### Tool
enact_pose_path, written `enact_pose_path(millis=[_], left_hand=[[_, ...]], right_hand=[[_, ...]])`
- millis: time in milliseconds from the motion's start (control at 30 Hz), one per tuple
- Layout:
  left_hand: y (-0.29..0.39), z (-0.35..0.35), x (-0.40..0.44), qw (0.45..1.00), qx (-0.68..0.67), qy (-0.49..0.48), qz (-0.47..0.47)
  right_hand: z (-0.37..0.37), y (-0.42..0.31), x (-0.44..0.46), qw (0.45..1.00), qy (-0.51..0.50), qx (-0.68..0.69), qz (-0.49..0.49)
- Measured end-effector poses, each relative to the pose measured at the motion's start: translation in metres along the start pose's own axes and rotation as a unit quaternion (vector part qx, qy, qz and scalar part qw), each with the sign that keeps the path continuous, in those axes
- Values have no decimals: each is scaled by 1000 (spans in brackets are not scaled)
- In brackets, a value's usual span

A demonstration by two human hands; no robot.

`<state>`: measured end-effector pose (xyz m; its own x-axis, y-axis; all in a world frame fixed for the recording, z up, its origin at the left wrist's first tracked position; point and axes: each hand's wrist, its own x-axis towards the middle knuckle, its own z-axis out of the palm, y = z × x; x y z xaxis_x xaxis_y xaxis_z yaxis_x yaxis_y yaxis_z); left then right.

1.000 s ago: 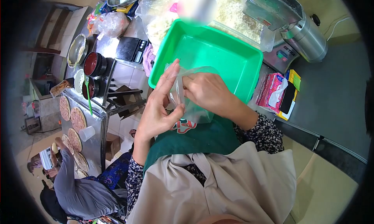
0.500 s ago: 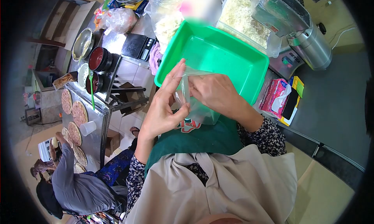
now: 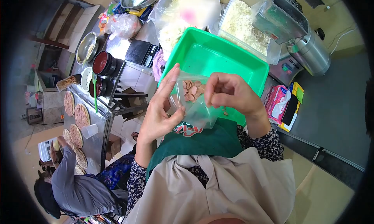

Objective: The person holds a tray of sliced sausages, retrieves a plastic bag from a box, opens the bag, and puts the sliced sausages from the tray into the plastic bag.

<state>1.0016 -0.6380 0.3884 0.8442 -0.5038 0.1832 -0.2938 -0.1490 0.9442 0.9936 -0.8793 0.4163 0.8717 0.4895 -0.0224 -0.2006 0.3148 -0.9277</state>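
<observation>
My left hand (image 3: pixel 157 111) is closed on the left side of a clear plastic bag (image 3: pixel 198 117), thumb in front and fingers behind. Thin pinkish-brown slices (image 3: pixel 191 92) lie at the bag's mouth; whether they are inside it or behind it in the green tub (image 3: pixel 218 50), I cannot tell. A small loose piece (image 3: pixel 225 111) shows below my right hand. To the right of the slices is my right hand (image 3: pixel 233 94), fingers curled and pinched together. What those fingertips hold, if anything, is hidden. The tub stands just beyond both hands.
Behind the tub are a container of pale crumbs (image 3: pixel 243 25) and a steel machine (image 3: pixel 307 49). A tissue pack (image 3: pixel 277 103) lies right. At left stand a black scale (image 3: pixel 142 52) and a metal table (image 3: pixel 95 146) with topped flat rounds; a person (image 3: pixel 83 193) works beside it.
My right hand has drawn back from the bag's mouth to the right, uncovering the slices. My left hand stays on the bag. The person at left has moved an arm slightly.
</observation>
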Motion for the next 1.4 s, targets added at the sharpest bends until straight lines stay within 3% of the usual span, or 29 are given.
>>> enact_pose_path(millis=[100,167,233,267,333,367,400,467,700,800,833,867,933,1000,1033,1100,1133,1167,1200,1267,1333,1400], left_hand=[[-2,-2,1,1000,-8,10,18],[-9,-5,-1,999,8,7,50],[-16,-8,-5,995,-38,32,85],[-13,-13,-7,996,-32,39,73],[-15,-21,-13,994,-54,63,65],[-14,-26,-16,993,-66,72,65],[-9,-30,-19,993,-59,89,49],[4,-38,-24,991,-62,120,7],[3,-67,-46,974,-51,219,18],[-4,-79,-57,963,-69,259,14],[-4,-82,-61,957,-65,284,4],[-4,-84,-64,949,-60,309,-5],[-1,-87,-63,944,-63,325,-1],[-3,-92,-66,942,-51,331,-8],[-4,-94,-69,942,-52,331,-11],[-6,-97,-74,929,-70,361,-45],[-6,-97,-74,929,-70,360,-47],[-6,-97,-74,924,-79,372,-43],[-5,-99,-74,918,-86,385,-35],[-9,-102,-75,913,-79,399,-37],[-11,-105,-79,907,-75,413,-40],[-11,-106,-81,907,-90,409,-50]], right_hand=[[28,-20,-19,989,-58,132,-31],[41,-32,-20,959,-213,167,-81],[51,-37,-22,919,-345,182,-63],[58,-37,-20,921,-341,180,-63],[71,-38,-19,903,-359,142,-186],[69,-42,-24,913,-379,98,-113],[75,-36,-24,914,-378,99,-112],[88,-20,-21,876,-364,219,-230],[64,-43,-6,878,-394,156,-221],[27,-41,-14,954,-124,-9,-273],[13,-41,-15,961,-2,-95,-258],[6,-48,-19,941,130,-268,-160],[-32,-21,-12,890,176,-418,-47],[-71,21,-12,818,158,-545,95],[-91,56,-22,818,157,-544,98],[-109,100,-31,728,79,-677,-68],[-108,103,-33,729,80,-676,-67],[-105,106,-33,789,109,-594,112],[-98,105,-29,816,134,-487,282],[-95,126,-29,817,141,-503,246],[-90,142,-24,781,93,-564,251],[-87,147,-14,786,84,-541,286]])
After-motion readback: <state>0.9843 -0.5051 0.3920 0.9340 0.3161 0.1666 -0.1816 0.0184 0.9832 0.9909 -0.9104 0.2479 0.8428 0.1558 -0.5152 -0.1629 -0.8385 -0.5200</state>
